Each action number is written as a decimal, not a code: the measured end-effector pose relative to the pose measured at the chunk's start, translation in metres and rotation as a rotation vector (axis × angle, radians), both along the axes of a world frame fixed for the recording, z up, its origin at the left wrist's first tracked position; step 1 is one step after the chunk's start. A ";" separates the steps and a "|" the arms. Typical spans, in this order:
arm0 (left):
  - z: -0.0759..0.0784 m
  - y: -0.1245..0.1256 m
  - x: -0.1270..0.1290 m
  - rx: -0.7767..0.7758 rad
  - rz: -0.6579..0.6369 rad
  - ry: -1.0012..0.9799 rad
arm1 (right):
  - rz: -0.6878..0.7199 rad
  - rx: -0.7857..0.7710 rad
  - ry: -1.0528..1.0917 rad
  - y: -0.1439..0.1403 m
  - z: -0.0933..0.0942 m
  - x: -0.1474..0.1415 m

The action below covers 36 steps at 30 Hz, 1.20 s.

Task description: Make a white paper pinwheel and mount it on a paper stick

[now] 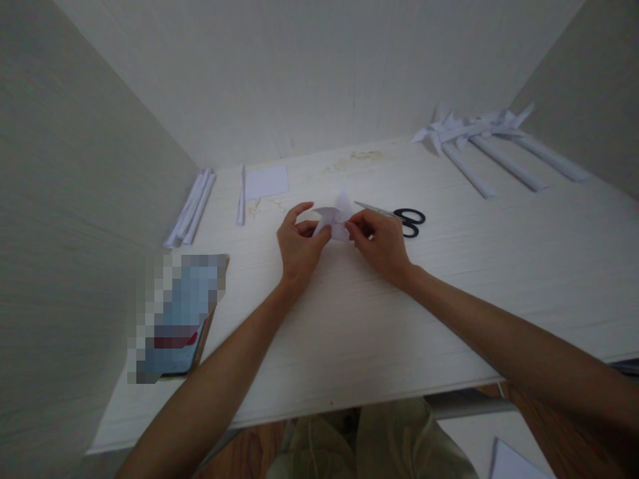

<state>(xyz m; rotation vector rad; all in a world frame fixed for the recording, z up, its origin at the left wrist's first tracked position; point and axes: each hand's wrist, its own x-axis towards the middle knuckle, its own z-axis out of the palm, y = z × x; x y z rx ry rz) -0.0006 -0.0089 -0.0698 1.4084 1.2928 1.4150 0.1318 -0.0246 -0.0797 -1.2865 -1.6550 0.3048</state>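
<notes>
Between my hands, over the middle of the table, is a white paper pinwheel (339, 216) with folded, pointed blades. My left hand (302, 243) grips its left side, thumb in front and fingers behind. With thumb and fingertips pinched together, my right hand (380, 241) is at the pinwheel's right side near its centre. Whether a small fastener is also between those fingertips cannot be made out. Scissors (410, 216) with black handles lie just behind my right hand, which partly covers them.
Rolled paper sticks (192, 207) lie at the left wall. One thin roll (241, 195) rests beside a paper square (267, 182) and some thin strings (255, 206). A phone (187, 313) is at the left. Finished-looking pinwheels (449, 130) on paper sticks (509, 163) lie back right.
</notes>
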 end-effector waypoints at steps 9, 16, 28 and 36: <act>-0.003 0.002 -0.002 -0.005 -0.019 -0.025 | -0.021 0.007 -0.003 0.002 -0.002 0.001; -0.002 0.002 -0.003 -0.023 -0.012 -0.015 | -0.009 0.004 0.010 0.001 -0.001 0.001; -0.001 0.000 -0.002 0.040 0.028 0.056 | 0.038 0.036 -0.076 -0.002 -0.004 -0.001; 0.000 -0.003 0.001 0.049 0.034 0.064 | -0.004 0.101 -0.231 -0.002 -0.004 0.001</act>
